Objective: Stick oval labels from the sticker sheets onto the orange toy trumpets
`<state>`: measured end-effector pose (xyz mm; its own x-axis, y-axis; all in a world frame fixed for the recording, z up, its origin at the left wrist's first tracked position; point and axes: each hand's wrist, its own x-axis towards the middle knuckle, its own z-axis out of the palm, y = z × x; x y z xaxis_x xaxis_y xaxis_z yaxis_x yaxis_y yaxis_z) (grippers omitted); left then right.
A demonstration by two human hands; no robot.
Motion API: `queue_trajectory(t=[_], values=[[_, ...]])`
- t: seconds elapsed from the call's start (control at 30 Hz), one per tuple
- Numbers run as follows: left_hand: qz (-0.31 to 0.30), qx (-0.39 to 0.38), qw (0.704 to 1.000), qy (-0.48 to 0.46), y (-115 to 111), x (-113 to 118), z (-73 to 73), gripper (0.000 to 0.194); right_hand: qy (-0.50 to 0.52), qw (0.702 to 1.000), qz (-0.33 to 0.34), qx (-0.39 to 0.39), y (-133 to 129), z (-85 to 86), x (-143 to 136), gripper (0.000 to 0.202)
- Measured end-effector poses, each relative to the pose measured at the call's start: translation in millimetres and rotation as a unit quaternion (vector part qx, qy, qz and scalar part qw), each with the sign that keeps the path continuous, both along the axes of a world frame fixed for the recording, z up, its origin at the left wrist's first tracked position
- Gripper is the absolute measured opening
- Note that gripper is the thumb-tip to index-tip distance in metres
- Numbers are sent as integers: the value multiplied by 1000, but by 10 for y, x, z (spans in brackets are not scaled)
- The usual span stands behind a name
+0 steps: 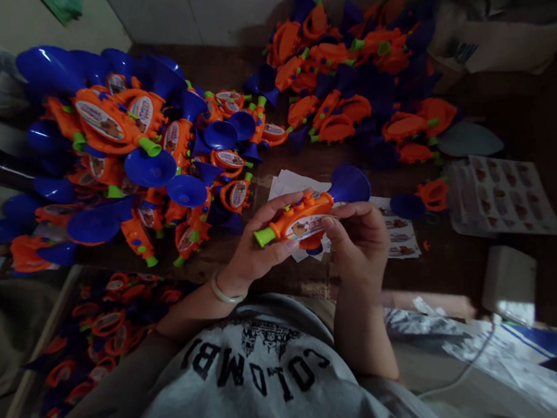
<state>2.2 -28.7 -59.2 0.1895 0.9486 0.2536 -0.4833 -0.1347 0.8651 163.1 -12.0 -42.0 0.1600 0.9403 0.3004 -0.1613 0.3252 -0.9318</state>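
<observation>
A toy trumpet (304, 217), with an orange body, a blue bell and a green mouthpiece, is held over the table in front of my chest. My left hand (260, 234) wraps round its mouthpiece end, fingers behind and thumb below. With thumb and fingers, my right hand (363, 235) grips it near the bell, the thumb on the edge of an oval printed sticker (306, 227) on its side. Beneath the trumpet lie white sticker sheets (400, 240), partly covered by it and my hands.
At left is a heap of toy trumpets with stickers (103, 115). Plain orange-and-blue trumpets (338, 125) are piled at the back. Rightward lie a stack of sticker sheets (506, 195) and a white box with a cord (510, 282). More trumpets (104, 323) fill a container below the table edge.
</observation>
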Motion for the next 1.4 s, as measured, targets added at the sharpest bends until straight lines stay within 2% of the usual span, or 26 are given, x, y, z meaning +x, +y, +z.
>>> queue_trajectory(t=[0.2, 0.33, 0.5, 0.77, 0.83, 0.9, 0.93, 1.0, 1.07, 1.1, 1.13, 1.2, 1.23, 1.27, 1.3, 1.33, 1.4], values=[[30, 4, 999, 16, 12, 19, -22, 54, -14, 1000, -7, 6, -2, -14, -14, 19], [50, 21, 998, 29, -1, 39, -23, 52, -82, 995, -47, 28, -30, -27, -41, 15], [59, 45, 996, 42, -35, 57, -5, 52, -209, 965, -134, 83, -63, -34, -68, 12], [72, 87, 991, 77, -42, 48, 40, 50, -344, 914, -172, 125, -94, 44, -46, 9], [77, 93, 989, 87, -45, 54, 25, 49, -377, 893, -205, 132, -64, 57, -5, 22], [80, 100, 987, 102, -58, 46, 15, 49, -390, 875, -251, 141, -22, 52, 49, 47], [83, 108, 984, 114, -68, 27, 25, 48, -386, 871, -265, 148, -3, 40, 75, 57], [111, 145, 970, 162, -84, -60, 102, 46, -376, 875, -256, 167, 26, -7, 118, 63], [191, 208, 925, 252, -78, -237, 280, 44, -375, 884, -220, 173, 50, -91, 149, 61], [254, 243, 885, 307, -58, -366, 407, 45, -382, 885, -203, 169, 68, -148, 162, 60], [319, 271, 831, 366, -24, -521, 554, 47, -391, 887, -189, 158, 93, -215, 173, 57], [457, 305, 694, 466, 97, -909, 873, 50, -403, 891, -163, 131, 166, -369, 187, 51], [502, 292, 631, 514, 188, -1133, 1023, 48, -402, 895, -154, 120, 210, -449, 188, 49], [529, 256, 587, 556, 298, -1369, 1154, 46, -399, 897, -150, 114, 257, -529, 187, 47], [540, 212, 563, 589, 425, -1609, 1257, 47, -396, 899, -150, 111, 303, -605, 185, 45], [533, 179, 552, 616, 561, -1842, 1328, 49, -394, 899, -153, 110, 349, -677, 183, 44], [499, 152, 549, 653, 831, -2254, 1381, 46, -396, 897, -161, 111, 436, -804, 183, 42]])
